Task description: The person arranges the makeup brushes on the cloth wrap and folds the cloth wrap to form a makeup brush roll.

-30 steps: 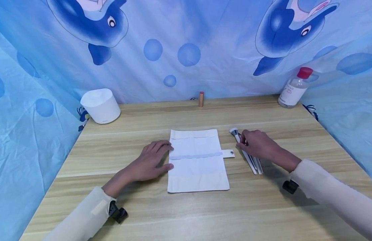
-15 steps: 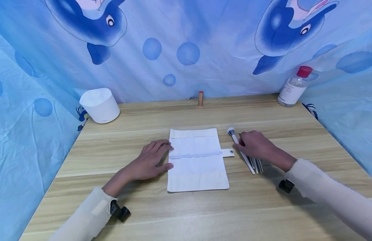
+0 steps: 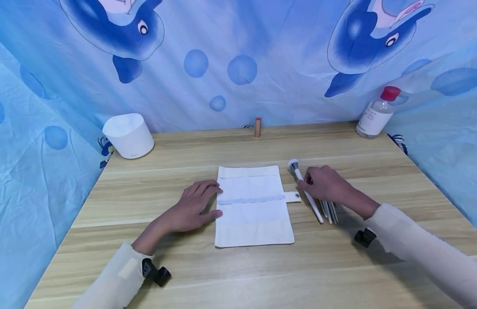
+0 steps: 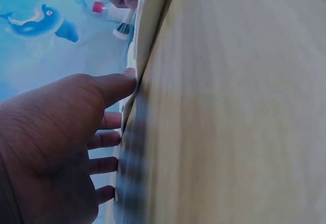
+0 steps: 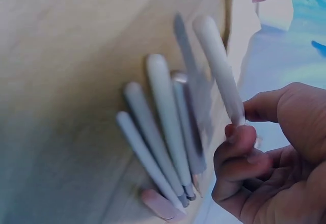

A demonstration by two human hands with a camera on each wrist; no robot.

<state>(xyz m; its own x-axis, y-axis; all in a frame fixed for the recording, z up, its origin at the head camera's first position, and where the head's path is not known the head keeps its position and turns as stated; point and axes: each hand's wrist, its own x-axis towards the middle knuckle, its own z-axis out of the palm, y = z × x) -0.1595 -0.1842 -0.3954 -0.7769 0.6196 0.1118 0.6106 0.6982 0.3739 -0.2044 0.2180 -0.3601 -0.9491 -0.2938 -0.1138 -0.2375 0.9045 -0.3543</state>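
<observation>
I see the left hand (image 3: 194, 208), thumb and fingers apart, touching the left edge of the unfolded white case (image 3: 254, 229) on the bench (image 3: 238, 277). The right hand (image 3: 324, 185) pinches one white-handled brush (image 3: 313, 207), raised beside the other brushes (image 5: 167, 107), which lie right of the case.

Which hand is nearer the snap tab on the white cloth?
Right. The right hand holds a brush just right of the snap tab; the left hand touches the left edge of the white cloth.
</observation>
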